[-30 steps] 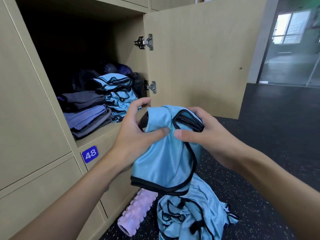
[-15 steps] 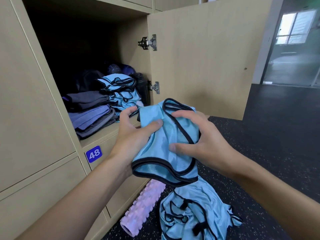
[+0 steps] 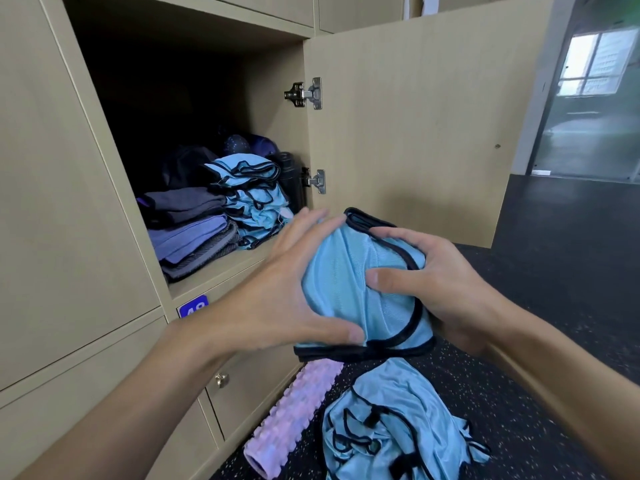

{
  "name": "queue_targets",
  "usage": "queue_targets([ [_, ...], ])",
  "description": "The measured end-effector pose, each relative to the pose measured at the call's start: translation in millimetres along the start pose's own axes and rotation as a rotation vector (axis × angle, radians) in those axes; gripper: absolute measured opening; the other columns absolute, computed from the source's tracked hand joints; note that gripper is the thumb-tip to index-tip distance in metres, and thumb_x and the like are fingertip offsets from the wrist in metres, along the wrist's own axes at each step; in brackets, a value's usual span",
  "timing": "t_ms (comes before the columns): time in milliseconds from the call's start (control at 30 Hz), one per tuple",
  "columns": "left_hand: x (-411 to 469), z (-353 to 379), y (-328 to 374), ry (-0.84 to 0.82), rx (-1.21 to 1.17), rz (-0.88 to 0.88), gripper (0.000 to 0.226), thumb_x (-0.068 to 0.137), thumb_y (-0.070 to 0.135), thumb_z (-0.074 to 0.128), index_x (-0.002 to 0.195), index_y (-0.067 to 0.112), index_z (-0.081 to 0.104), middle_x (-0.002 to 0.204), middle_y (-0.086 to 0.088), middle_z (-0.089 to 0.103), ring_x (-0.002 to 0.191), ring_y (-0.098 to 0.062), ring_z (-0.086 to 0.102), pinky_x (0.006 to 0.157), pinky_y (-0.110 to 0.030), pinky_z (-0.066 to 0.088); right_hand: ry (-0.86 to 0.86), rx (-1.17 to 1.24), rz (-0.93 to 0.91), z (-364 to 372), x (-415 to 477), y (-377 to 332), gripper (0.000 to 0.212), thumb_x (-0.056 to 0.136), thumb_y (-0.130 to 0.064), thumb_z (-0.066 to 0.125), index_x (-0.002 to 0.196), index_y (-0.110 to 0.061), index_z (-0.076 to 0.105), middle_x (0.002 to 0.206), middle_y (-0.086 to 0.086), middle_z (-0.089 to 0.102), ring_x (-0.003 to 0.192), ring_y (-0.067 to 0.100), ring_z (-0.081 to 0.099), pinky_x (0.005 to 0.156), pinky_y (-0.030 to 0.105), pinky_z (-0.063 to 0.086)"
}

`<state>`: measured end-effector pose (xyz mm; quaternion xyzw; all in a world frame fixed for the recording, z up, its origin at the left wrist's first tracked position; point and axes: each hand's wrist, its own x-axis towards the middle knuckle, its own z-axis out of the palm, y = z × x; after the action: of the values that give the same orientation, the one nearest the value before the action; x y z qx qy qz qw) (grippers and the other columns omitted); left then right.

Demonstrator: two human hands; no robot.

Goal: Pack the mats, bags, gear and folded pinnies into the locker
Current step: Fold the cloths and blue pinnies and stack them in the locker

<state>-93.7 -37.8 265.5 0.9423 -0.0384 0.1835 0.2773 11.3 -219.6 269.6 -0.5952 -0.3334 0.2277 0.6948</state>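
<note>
A folded light-blue pinny with black trim is held in the air in front of the open locker. My left hand lies against its left side with straight fingers, thumb under the lower edge. My right hand grips its right side, fingers curled over the fabric. Inside the locker a stack of folded blue pinnies stands beside folded purple and grey mats. Dark bags and gear sit behind them in shadow. A loose heap of blue pinnies lies on the floor below.
The locker door stands open to the right, two metal hinges on its inner edge. A lilac ridged foam roller lies on the dark speckled floor against the lower lockers. A blue number plate sits under the shelf.
The pinny has been folded into a tighter bundle and raised toward the locker opening. My left hand has flattened against its side; my right hand has shifted to grip the right edge.
</note>
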Motion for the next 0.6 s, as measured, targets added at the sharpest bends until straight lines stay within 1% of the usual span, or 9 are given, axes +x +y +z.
queue_targets([
  [67, 1, 1, -1, 0.005, 0.019, 0.008, 0.113, 0.057, 0.048, 0.092, 0.148, 0.042, 0.027, 0.147, 0.029, 0.02, 0.138, 0.013, 0.02, 0.11, -0.005, 0.017, -0.023, 0.033, 0.021, 0, 1, 0, 0.045, 0.07, 0.004, 0.075, 0.11, -0.014, 0.067, 0.099, 0.01, 0.076, 0.084, 0.025, 0.073, 0.072, 0.034, 0.062],
  [100, 1, 1, -1, 0.047, 0.027, 0.02, 0.105, 0.059, 0.042, 0.093, 0.145, 0.039, 0.033, 0.14, 0.027, 0.029, 0.133, 0.011, 0.03, 0.105, -0.003, 0.022, -0.028, 0.056, 0.041, -1, 2, 1, 0.043, 0.074, 0.006, 0.072, 0.112, -0.012, 0.067, 0.101, 0.012, 0.075, 0.085, 0.026, 0.073, 0.073, 0.035, 0.062],
  [200, 2, 2, -4, 0.18, 0.032, 0.072, 0.079, 0.06, 0.032, 0.087, 0.13, 0.034, 0.05, 0.123, 0.023, 0.048, 0.117, 0.002, 0.048, 0.094, -0.006, 0.034, -0.016, 0.106, 0.084, -3, 5, 3, 0.048, 0.071, 0.0, 0.073, 0.117, -0.011, 0.066, 0.108, 0.013, 0.074, 0.089, 0.026, 0.073, 0.075, 0.034, 0.061],
  [300, 1, 3, -5, 0.265, -0.081, 0.072, 0.06, 0.063, 0.02, 0.085, 0.112, 0.034, 0.055, 0.105, 0.021, 0.059, 0.096, 0.0, 0.058, 0.08, -0.013, 0.043, -0.028, 0.127, 0.092, -5, 8, 2, 0.052, 0.066, -0.007, 0.073, 0.117, -0.013, 0.067, 0.108, 0.01, 0.074, 0.09, 0.025, 0.073, 0.072, 0.031, 0.061],
  [400, 0, 0, -2, 0.316, -0.183, 0.031, 0.05, 0.067, 0.01, 0.085, 0.101, 0.031, 0.056, 0.095, 0.017, 0.061, 0.082, 0.003, 0.057, 0.072, -0.013, 0.045, -0.073, 0.158, 0.101, -5, 11, 1, 0.044, 0.072, -0.007, 0.069, 0.115, -0.014, 0.068, 0.107, 0.01, 0.075, 0.09, 0.024, 0.074, 0.071, 0.031, 0.061],
  [467, 2, -1, -2, 0.343, -0.283, 0.004, 0.047, 0.067, 0.004, 0.084, 0.102, 0.023, 0.059, 0.094, 0.01, 0.063, 0.082, -0.004, 0.059, 0.073, -0.018, 0.049, -0.109, 0.157, 0.097, -3, 14, 0, 0.042, 0.076, -0.008, 0.067, 0.118, -0.012, 0.067, 0.11, 0.011, 0.074, 0.096, 0.026, 0.073, 0.076, 0.032, 0.06],
  [500, 3, -2, -4, 0.359, -0.357, -0.016, 0.047, 0.067, 0.006, 0.082, 0.105, 0.021, 0.059, 0.095, 0.006, 0.064, 0.085, -0.012, 0.062, 0.076, -0.026, 0.054, -0.133, 0.152, 0.094, -2, 15, -1, 0.042, 0.077, -0.008, 0.066, 0.119, -0.011, 0.066, 0.111, 0.012, 0.073, 0.098, 0.027, 0.072, 0.079, 0.033, 0.06],
  [567, 3, -7, -8, 0.378, -0.473, -0.07, 0.055, 0.068, 0.013, 0.079, 0.116, 0.026, 0.057, 0.104, -0.003, 0.067, 0.097, -0.023, 0.065, 0.084, -0.042, 0.058, -0.189, 0.128, 0.086, 2, 18, -3, 0.042, 0.078, -0.003, 0.065, 0.12, -0.009, 0.064, 0.112, 0.013, 0.073, 0.097, 0.027, 0.072, 0.081, 0.034, 0.06],
  [600, 2, -10, -10, 0.357, -0.521, -0.092, 0.065, 0.067, 0.018, 0.081, 0.123, 0.033, 0.053, 0.11, -0.004, 0.067, 0.102, -0.024, 0.066, 0.085, -0.044, 0.059, -0.202, 0.117, 0.084, 4, 21, -4, 0.041, 0.079, 0.001, 0.065, 0.119, -0.008, 0.064, 0.111, 0.014, 0.073, 0.096, 0.027, 0.072, 0.079, 0.033, 0.06],
])
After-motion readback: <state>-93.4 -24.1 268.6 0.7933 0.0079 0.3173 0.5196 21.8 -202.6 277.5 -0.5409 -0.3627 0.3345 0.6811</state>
